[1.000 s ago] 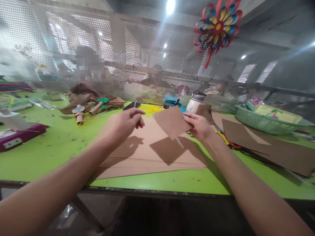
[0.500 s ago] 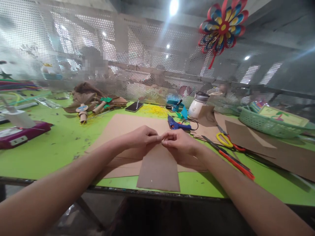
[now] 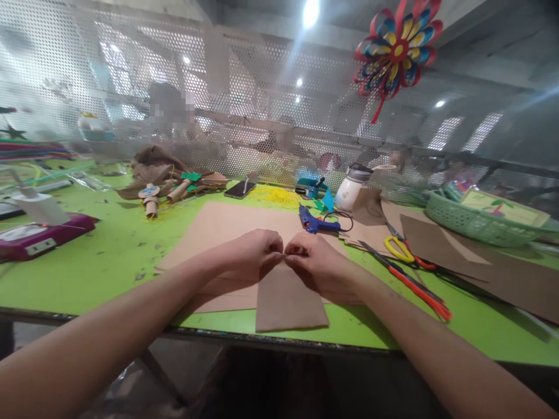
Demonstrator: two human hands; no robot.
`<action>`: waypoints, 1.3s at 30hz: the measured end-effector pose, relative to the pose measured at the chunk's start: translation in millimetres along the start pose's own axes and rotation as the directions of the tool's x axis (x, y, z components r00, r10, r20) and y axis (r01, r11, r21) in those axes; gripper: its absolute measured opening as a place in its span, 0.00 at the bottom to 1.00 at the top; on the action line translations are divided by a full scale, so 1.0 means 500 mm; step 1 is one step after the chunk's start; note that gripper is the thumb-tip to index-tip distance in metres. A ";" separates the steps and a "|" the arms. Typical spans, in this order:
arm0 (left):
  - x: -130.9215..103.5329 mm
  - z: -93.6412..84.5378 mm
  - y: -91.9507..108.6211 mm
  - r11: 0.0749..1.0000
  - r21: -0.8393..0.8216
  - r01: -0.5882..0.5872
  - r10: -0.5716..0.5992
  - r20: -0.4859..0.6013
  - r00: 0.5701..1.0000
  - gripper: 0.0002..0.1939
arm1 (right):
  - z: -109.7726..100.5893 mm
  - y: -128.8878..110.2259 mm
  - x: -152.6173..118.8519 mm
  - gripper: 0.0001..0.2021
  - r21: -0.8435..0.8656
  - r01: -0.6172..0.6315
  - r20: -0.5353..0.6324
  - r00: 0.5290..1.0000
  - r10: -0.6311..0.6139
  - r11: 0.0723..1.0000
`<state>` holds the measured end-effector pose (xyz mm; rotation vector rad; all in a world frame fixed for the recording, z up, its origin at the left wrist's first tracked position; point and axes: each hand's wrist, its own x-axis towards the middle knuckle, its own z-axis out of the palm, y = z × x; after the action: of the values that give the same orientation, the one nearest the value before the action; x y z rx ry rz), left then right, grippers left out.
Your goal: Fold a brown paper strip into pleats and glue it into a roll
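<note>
A strip of brown paper (image 3: 290,302) runs from under my fingers toward the front edge of the green table. My left hand (image 3: 257,250) pinches the strip's far end, its fingertips pressed together. Right beside it, my right hand (image 3: 312,256) pinches the same end, and the two sets of fingertips almost meet. Fingers cover the exact spot being held. Larger sheets of brown paper (image 3: 218,227) lie flat beneath both hands. Just beyond my right hand rests a blue glue gun (image 3: 317,221).
Scissors with yellow handles (image 3: 397,249) and a red-handled cutter (image 3: 419,291) lie to the right, near a green basket (image 3: 480,224). A white jug (image 3: 349,189), a phone (image 3: 240,188) and paper-roll crafts (image 3: 151,201) stand farther back. At left is a purple power strip (image 3: 56,233).
Both hands have come slightly nearer to me, still pinching the strip. The strip's near end has swung a little to the right.
</note>
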<state>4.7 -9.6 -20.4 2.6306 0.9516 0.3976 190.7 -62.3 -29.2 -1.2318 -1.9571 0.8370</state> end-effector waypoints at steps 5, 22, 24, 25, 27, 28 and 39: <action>-0.006 0.017 0.010 0.973 0.160 -0.165 0.184 -0.109 0.977 0.12 | -0.012 0.019 0.021 0.05 -0.400 0.195 0.044 0.980 -0.194 0.895; 0.002 0.031 -0.004 0.964 0.177 -0.199 0.219 -0.103 0.970 0.07 | -0.043 0.004 0.023 0.09 -0.557 0.267 0.210 0.961 -0.178 0.786; 0.005 0.034 -0.011 0.959 0.199 -0.201 0.223 -0.095 0.970 0.06 | -0.042 0.007 0.027 0.09 -0.580 0.272 0.215 0.960 -0.177 0.768; 0.006 0.034 -0.012 0.957 0.204 -0.204 0.225 -0.083 0.971 0.06 | -0.042 0.008 0.028 0.08 -0.588 0.277 0.218 0.959 -0.181 0.760; 0.010 0.031 -0.012 0.956 0.206 -0.208 0.225 -0.063 0.972 0.06 | -0.040 0.009 0.030 0.08 -0.607 0.289 0.220 0.956 -0.193 0.741; 0.011 0.027 -0.009 0.956 0.202 -0.211 0.225 -0.050 0.973 0.06 | -0.039 0.010 0.031 0.08 -0.617 0.294 0.220 0.955 -0.198 0.730; 0.010 -0.001 -0.019 0.972 0.101 -0.214 0.207 0.079 0.975 0.17 | -0.056 0.010 0.020 0.06 -0.619 0.318 0.289 0.942 -0.168 0.718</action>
<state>2.8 0.5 -22.6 2.8361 0.6924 0.3114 212.2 -46.9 -15.2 -1.2352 -2.6572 0.1110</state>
